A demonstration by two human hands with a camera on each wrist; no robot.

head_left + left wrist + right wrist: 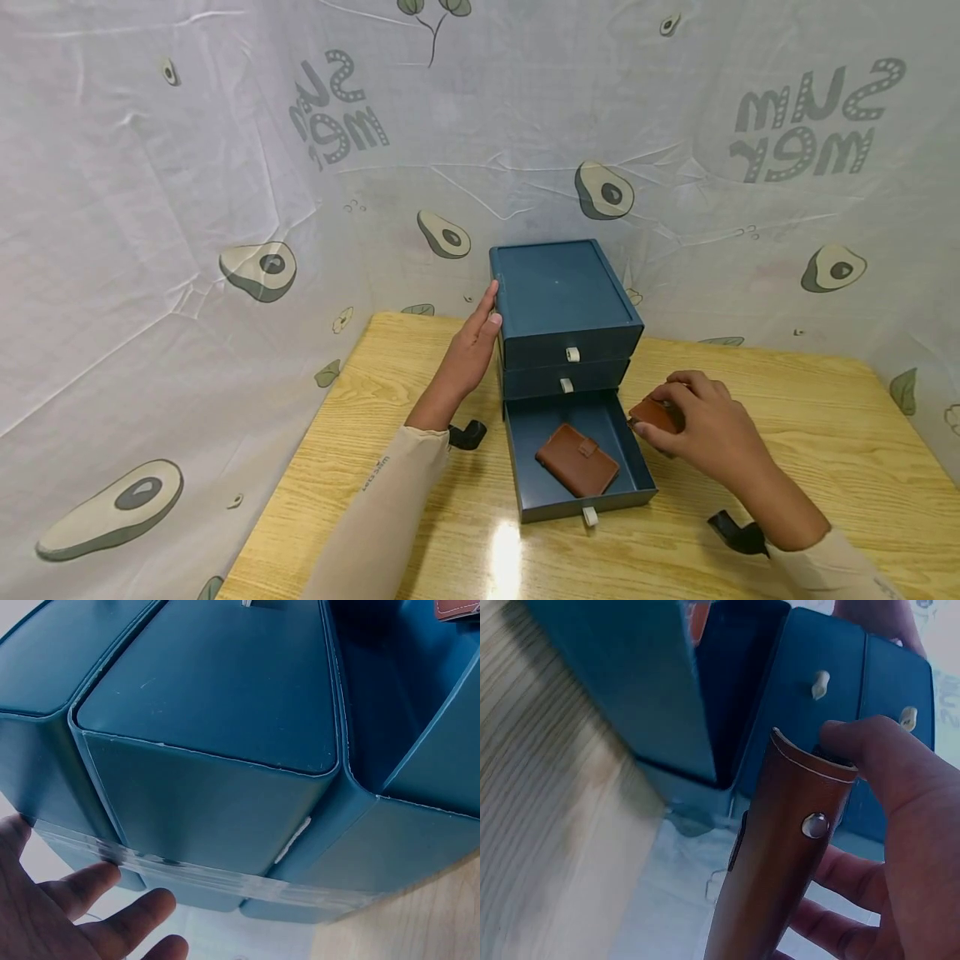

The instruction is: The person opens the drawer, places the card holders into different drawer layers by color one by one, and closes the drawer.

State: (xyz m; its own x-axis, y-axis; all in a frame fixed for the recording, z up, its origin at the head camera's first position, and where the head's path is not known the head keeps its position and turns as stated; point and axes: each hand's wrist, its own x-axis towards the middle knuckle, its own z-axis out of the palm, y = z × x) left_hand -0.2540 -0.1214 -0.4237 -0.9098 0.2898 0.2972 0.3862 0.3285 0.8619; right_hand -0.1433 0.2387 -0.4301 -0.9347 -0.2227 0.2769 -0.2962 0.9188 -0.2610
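Note:
A dark blue drawer box [562, 292] stands on the table, its bottom drawer [532, 492] pulled out. Inside that drawer lies a brown leather wallet [577, 460] with a strap closure. My left hand [468, 354] rests on the box's left side, fingers straight, near a strip of clear tape [225, 883]. To the right of the drawer, my right hand [708, 425] pinches a brown leather case [780, 832] by its end, thumb on one side and fingers on the other. The case is curved, with pale stitching and a silver snap [815, 825].
Two upper drawers with small white pull tabs [573, 354] are closed. The pale wood table [795, 400] reaches out on both sides. Behind and to the left hangs a white sheet [495, 108] printed with avocados. A black wrist mount [738, 533] sits below each forearm.

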